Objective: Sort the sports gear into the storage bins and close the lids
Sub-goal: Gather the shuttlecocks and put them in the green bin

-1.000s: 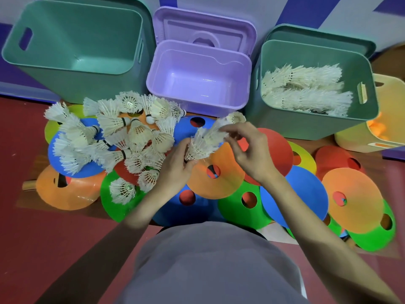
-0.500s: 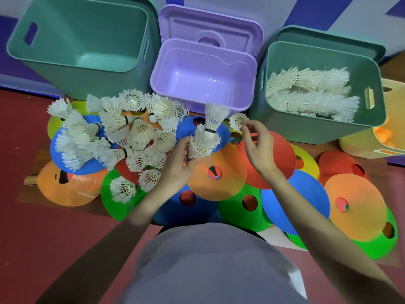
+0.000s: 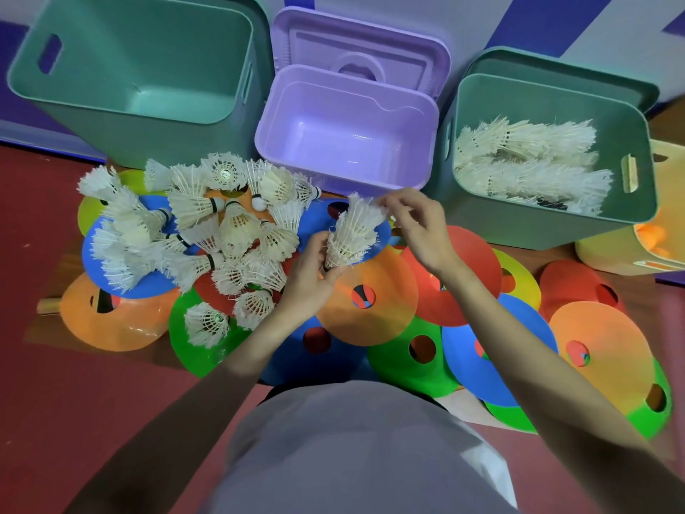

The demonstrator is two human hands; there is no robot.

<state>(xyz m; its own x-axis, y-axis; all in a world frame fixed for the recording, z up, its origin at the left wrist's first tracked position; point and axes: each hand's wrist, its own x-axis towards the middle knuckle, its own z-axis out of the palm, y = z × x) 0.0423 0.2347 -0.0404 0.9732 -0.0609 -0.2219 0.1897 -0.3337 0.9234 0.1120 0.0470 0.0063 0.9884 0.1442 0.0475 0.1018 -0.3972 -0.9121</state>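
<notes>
Well, from my remote seat I count four bins along the back: a large empty teal bin [image 3: 137, 68] at far left, a second teal bin [image 3: 552, 142] to the right with shuttlecocks already lying in rows inside, a purple bin [image 3: 348, 131] between them that is empty with its lid [image 3: 363, 42] standing open behind it, and a yellow bin [image 3: 652, 231] cut off by the right edge, something orange showing inside. None of the lids I can see is closed. On the red floor [image 3: 74, 402] lie the flat disc cones [image 3: 367, 302], overlapping one another; I make out roughly fifteen, in orange, blue, green, red and yellow, though some are half buried so the count is not firm. On top of the left-hand discs sits a loose heap of white shuttlecocks [image 3: 207, 235], near twenty, too tangled to count exactly. One nested stack of shuttlecocks [image 3: 352, 231], perhaps three or four, is held just in front of the purple bin. My view shows the left hand [image 3: 311, 272] with its fingers curled round the base of that stack, and the right hand [image 3: 419, 224] with its fingers pinching the feather tips at the top.
</notes>
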